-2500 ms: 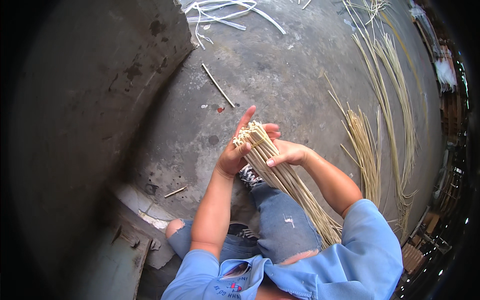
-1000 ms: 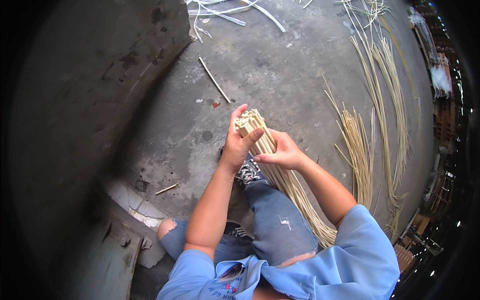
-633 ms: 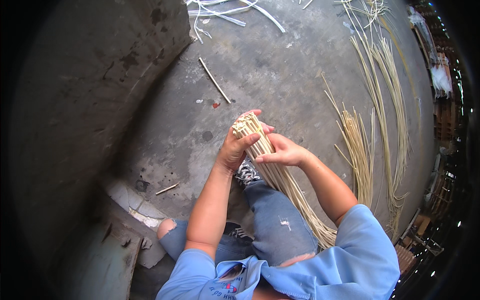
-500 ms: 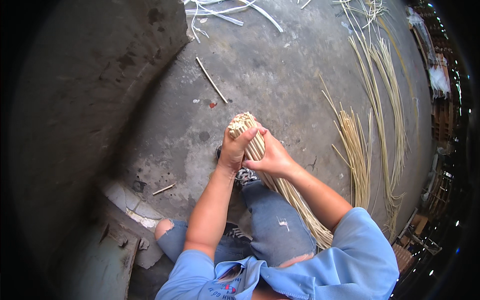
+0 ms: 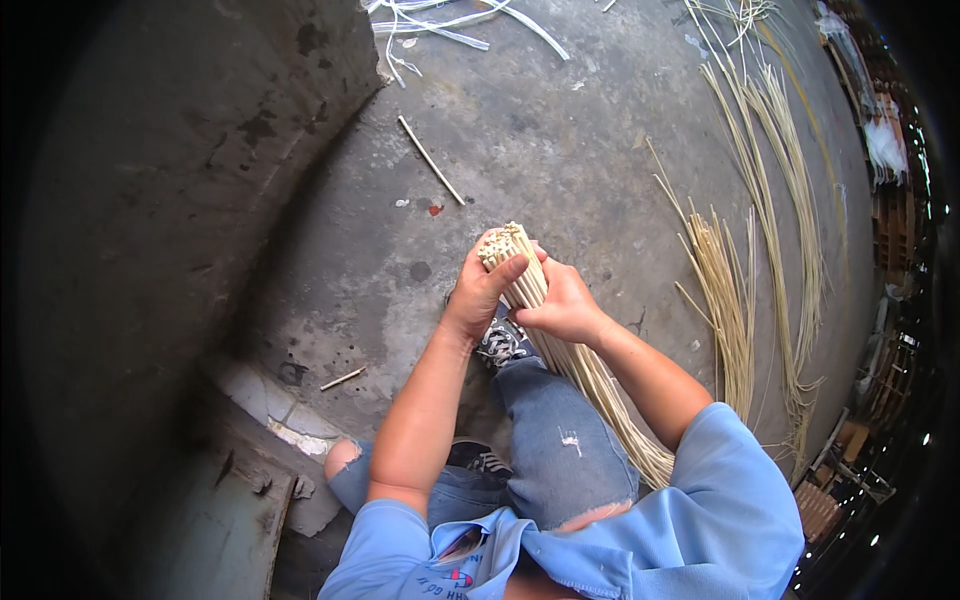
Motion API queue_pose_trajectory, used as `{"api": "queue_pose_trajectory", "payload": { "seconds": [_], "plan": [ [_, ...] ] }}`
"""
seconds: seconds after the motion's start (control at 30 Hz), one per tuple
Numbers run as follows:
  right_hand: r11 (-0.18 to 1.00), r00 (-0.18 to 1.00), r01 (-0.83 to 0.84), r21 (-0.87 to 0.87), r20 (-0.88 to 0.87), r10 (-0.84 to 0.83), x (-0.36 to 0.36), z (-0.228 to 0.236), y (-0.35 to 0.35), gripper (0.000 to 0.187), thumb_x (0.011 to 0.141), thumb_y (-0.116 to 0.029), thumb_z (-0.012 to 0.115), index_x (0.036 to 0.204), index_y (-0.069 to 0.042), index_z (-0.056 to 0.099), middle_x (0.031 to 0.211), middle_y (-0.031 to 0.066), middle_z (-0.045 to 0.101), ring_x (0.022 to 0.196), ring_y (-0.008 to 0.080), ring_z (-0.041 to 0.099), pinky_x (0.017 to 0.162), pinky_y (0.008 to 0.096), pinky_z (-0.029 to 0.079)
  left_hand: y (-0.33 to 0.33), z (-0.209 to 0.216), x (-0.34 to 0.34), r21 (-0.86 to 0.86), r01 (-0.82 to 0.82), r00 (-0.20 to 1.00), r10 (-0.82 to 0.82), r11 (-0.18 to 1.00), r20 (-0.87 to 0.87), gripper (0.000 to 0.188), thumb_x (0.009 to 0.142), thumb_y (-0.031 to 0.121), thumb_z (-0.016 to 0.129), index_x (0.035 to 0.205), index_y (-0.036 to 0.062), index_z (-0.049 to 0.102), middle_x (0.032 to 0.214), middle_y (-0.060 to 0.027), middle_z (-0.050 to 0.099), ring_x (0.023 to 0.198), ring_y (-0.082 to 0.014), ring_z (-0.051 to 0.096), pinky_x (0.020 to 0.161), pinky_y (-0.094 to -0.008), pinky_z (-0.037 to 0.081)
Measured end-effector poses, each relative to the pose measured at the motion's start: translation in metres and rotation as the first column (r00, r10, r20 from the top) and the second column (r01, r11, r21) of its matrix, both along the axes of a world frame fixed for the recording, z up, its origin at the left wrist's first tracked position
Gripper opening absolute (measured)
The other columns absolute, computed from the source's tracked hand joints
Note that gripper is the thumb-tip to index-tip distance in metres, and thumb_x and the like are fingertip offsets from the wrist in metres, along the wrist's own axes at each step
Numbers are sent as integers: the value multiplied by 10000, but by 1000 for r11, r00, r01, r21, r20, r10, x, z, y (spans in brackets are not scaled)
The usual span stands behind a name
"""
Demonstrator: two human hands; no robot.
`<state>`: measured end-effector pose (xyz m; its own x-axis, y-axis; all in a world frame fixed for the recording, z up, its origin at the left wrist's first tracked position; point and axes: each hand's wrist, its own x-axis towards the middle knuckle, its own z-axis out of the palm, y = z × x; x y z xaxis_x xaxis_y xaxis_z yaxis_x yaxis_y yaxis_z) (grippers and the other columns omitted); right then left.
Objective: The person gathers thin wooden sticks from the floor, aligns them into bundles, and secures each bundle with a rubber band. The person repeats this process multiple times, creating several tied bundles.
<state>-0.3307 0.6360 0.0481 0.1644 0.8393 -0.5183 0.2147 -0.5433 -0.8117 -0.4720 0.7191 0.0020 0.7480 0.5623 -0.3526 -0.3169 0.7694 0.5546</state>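
A thick bundle of pale rattan canes (image 5: 585,375) slants from in front of me back along my right leg and under my right arm. Its cut ends form a fairly even face at the far tip. My left hand (image 5: 482,292) is wrapped round the bundle just below those ends, thumb lying across the canes. Close behind it, my right hand (image 5: 568,305) grips the same bundle from the right side. Some fingers of both hands are hidden behind the canes.
More canes lie in a shorter bunch (image 5: 725,310) and in long strands (image 5: 770,230) on the concrete floor to the right. A loose cane piece (image 5: 432,160) and a short stub (image 5: 343,379) lie ahead and left. White strips (image 5: 440,30) are at the far side; a dark wall (image 5: 200,170) bounds the left.
Both hands and the bundle's tip have shifted slightly right, and the cut ends now point a bit more upright. The grip of both hands stays on the canes.
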Motion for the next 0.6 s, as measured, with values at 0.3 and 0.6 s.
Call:
{"api": "queue_pose_trajectory", "payload": {
  "seconds": [0.3, 0.6],
  "plan": [
    [999, 993, 36, 35, 107, -39, -19, -7, 19, 616, 661, -236, 854, 1177, -22, 593, 1018, 180, 726, 982, 346, 729, 880, 415, 560, 4, -2, -12, 23, 30, 993, -27, 999, -116, 741, 946, 479, 759, 1462, 22, 488, 1241, -69, 640, 1111, -150, 642, 997, -311, 533],
    [999, 997, 45, -12, 65, -44, -17, -17, 19, 546, 662, -204, 813, 1114, 6, 588, 987, 216, 722, 978, 360, 728, 866, 418, 550, -6, 19, -57, 733, 13, 749, 479, 680, -458, 353, 929, 194, 777, 1224, 45, 651, 1162, -66, 661, 1076, -196, 638, 961, -341, 506]
  ]
}}
